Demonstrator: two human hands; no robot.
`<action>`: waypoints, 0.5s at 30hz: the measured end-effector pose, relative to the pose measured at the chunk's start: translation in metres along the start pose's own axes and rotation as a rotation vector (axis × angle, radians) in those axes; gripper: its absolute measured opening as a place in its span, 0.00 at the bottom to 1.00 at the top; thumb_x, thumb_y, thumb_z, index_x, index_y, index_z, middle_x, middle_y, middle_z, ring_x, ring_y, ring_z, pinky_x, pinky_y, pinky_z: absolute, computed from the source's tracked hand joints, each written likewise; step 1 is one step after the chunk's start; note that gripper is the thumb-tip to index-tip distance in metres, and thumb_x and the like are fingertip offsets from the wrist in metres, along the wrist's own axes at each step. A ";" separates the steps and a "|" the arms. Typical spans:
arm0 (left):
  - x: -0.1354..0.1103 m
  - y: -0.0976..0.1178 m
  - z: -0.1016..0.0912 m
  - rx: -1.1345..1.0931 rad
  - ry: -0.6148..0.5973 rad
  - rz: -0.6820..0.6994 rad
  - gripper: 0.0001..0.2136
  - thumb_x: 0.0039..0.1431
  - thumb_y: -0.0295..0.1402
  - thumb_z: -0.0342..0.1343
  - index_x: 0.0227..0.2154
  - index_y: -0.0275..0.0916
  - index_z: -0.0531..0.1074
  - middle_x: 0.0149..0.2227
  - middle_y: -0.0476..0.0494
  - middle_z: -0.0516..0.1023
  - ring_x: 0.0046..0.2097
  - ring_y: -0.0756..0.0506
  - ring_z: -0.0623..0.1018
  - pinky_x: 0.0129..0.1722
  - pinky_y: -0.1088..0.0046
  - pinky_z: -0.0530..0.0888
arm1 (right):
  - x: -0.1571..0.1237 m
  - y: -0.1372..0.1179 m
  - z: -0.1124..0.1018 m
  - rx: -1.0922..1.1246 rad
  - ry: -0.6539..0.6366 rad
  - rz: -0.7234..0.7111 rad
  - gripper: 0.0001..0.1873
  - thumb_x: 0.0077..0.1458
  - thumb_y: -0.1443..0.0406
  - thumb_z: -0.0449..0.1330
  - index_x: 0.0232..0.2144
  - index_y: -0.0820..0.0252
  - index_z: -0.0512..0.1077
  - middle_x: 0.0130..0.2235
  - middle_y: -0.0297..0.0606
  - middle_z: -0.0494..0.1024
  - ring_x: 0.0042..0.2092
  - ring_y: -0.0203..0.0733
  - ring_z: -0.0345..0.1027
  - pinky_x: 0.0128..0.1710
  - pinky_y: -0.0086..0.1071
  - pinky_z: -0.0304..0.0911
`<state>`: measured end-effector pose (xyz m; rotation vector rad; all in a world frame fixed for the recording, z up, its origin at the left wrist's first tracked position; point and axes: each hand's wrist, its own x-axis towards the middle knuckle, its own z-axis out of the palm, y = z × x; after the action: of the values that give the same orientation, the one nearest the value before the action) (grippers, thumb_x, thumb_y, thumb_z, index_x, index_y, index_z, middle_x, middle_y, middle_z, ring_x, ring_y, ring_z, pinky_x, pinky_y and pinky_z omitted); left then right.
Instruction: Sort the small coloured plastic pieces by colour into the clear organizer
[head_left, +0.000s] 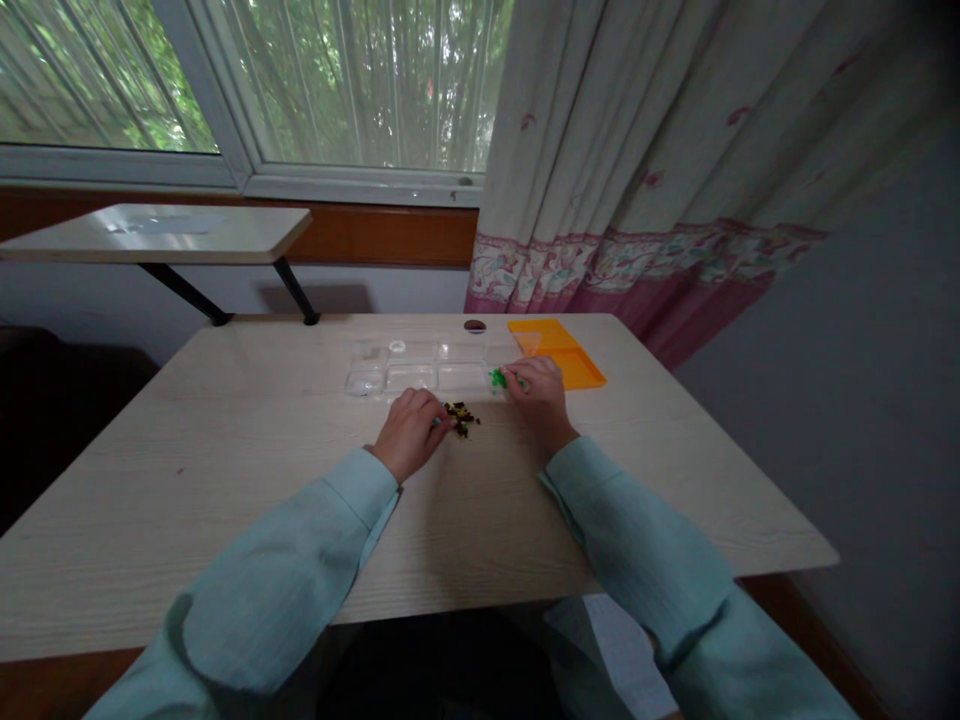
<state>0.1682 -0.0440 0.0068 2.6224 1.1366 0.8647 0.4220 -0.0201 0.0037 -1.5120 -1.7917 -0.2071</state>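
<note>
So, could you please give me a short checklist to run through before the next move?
1. Left hand at the mixed pile: ok.
2. Right hand at the green pieces: ok.
3. Clear tray flat on the table: ok.
4. Mixed pile all one colour: not ok, dark and yellow together.
5. Piece gripped in left hand: cannot tell, fingertips too small.
</note>
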 end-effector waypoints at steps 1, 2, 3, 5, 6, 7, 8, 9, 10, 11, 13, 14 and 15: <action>0.000 -0.002 -0.001 -0.023 0.022 -0.007 0.10 0.63 0.38 0.49 0.34 0.38 0.71 0.36 0.41 0.70 0.42 0.42 0.68 0.42 0.62 0.66 | -0.001 -0.003 -0.001 0.004 0.001 -0.006 0.13 0.59 0.59 0.54 0.33 0.56 0.77 0.35 0.38 0.78 0.41 0.44 0.65 0.45 0.40 0.56; 0.001 -0.004 -0.002 -0.046 0.039 -0.013 0.11 0.63 0.38 0.48 0.34 0.38 0.71 0.36 0.41 0.70 0.42 0.43 0.68 0.42 0.63 0.66 | -0.001 -0.006 -0.002 0.013 0.000 -0.017 0.14 0.59 0.59 0.53 0.33 0.56 0.77 0.35 0.38 0.78 0.41 0.44 0.65 0.46 0.39 0.56; 0.001 -0.006 -0.002 -0.069 0.053 -0.020 0.11 0.64 0.38 0.47 0.33 0.38 0.71 0.35 0.42 0.71 0.41 0.43 0.68 0.43 0.63 0.66 | -0.002 -0.012 -0.003 0.027 -0.003 -0.035 0.14 0.60 0.58 0.53 0.33 0.56 0.77 0.36 0.38 0.78 0.42 0.44 0.65 0.46 0.39 0.56; 0.002 -0.010 -0.003 -0.115 0.080 -0.031 0.12 0.65 0.37 0.45 0.32 0.38 0.71 0.34 0.43 0.71 0.41 0.44 0.68 0.43 0.63 0.66 | -0.005 -0.026 -0.004 0.074 -0.031 -0.086 0.14 0.60 0.58 0.53 0.34 0.55 0.77 0.35 0.38 0.78 0.42 0.44 0.65 0.46 0.39 0.56; 0.003 -0.011 -0.003 -0.137 0.096 -0.037 0.13 0.66 0.37 0.44 0.31 0.38 0.70 0.33 0.43 0.71 0.40 0.44 0.68 0.43 0.64 0.66 | -0.007 -0.034 -0.005 0.103 -0.057 -0.120 0.14 0.60 0.58 0.53 0.34 0.55 0.77 0.35 0.38 0.78 0.42 0.43 0.65 0.46 0.40 0.56; 0.003 -0.012 -0.003 -0.157 0.113 -0.044 0.14 0.66 0.37 0.44 0.30 0.38 0.70 0.33 0.43 0.71 0.40 0.45 0.68 0.43 0.64 0.66 | -0.009 -0.042 -0.005 0.133 -0.086 -0.156 0.14 0.61 0.59 0.53 0.35 0.54 0.77 0.35 0.37 0.78 0.42 0.43 0.66 0.46 0.40 0.56; 0.003 -0.013 -0.003 -0.176 0.131 -0.052 0.14 0.66 0.37 0.43 0.29 0.38 0.70 0.32 0.44 0.70 0.39 0.45 0.68 0.43 0.64 0.66 | -0.011 -0.051 -0.005 0.163 -0.111 -0.193 0.13 0.61 0.59 0.53 0.36 0.53 0.77 0.35 0.37 0.78 0.41 0.43 0.66 0.46 0.40 0.57; 0.003 -0.013 -0.003 -0.191 0.143 -0.059 0.14 0.66 0.37 0.43 0.29 0.38 0.70 0.32 0.44 0.70 0.39 0.45 0.68 0.43 0.65 0.66 | -0.014 -0.059 -0.005 0.190 -0.138 -0.228 0.13 0.61 0.59 0.53 0.38 0.52 0.77 0.35 0.37 0.78 0.41 0.43 0.66 0.46 0.40 0.57; 0.003 -0.013 -0.003 -0.203 0.150 -0.065 0.15 0.66 0.37 0.43 0.29 0.38 0.69 0.32 0.44 0.70 0.39 0.45 0.68 0.43 0.65 0.67 | -0.016 -0.067 -0.004 0.209 -0.170 -0.270 0.12 0.60 0.59 0.53 0.40 0.51 0.76 0.36 0.37 0.78 0.41 0.43 0.66 0.46 0.40 0.57; 0.003 -0.013 -0.003 -0.212 0.153 -0.071 0.15 0.67 0.37 0.42 0.29 0.39 0.70 0.32 0.44 0.70 0.39 0.46 0.68 0.43 0.65 0.67 | -0.019 -0.073 -0.003 0.220 -0.175 -0.300 0.12 0.60 0.59 0.54 0.41 0.51 0.76 0.36 0.37 0.78 0.41 0.43 0.66 0.47 0.40 0.57; 0.002 -0.012 -0.003 -0.219 0.151 -0.075 0.16 0.67 0.38 0.41 0.30 0.39 0.70 0.33 0.44 0.70 0.39 0.46 0.68 0.43 0.66 0.67 | -0.023 -0.082 -0.001 0.224 -0.167 -0.331 0.13 0.60 0.59 0.54 0.43 0.51 0.76 0.36 0.37 0.78 0.42 0.43 0.66 0.48 0.41 0.57; 0.002 -0.011 -0.003 -0.221 0.149 -0.075 0.16 0.67 0.38 0.41 0.30 0.39 0.70 0.33 0.44 0.70 0.39 0.46 0.68 0.43 0.66 0.67 | -0.025 -0.084 0.000 0.225 -0.160 -0.338 0.13 0.60 0.60 0.54 0.43 0.52 0.75 0.37 0.38 0.78 0.42 0.43 0.66 0.49 0.41 0.57; 0.002 -0.011 -0.002 -0.221 0.149 -0.073 0.16 0.67 0.38 0.40 0.30 0.39 0.69 0.33 0.44 0.70 0.40 0.46 0.68 0.43 0.66 0.67 | -0.026 -0.086 0.001 0.223 -0.154 -0.339 0.13 0.60 0.60 0.54 0.43 0.52 0.75 0.37 0.37 0.78 0.42 0.43 0.66 0.49 0.40 0.57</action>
<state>0.1614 -0.0353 0.0059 2.3576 1.0932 1.1161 0.3449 -0.0641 0.0159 -1.0884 -2.1126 -0.0531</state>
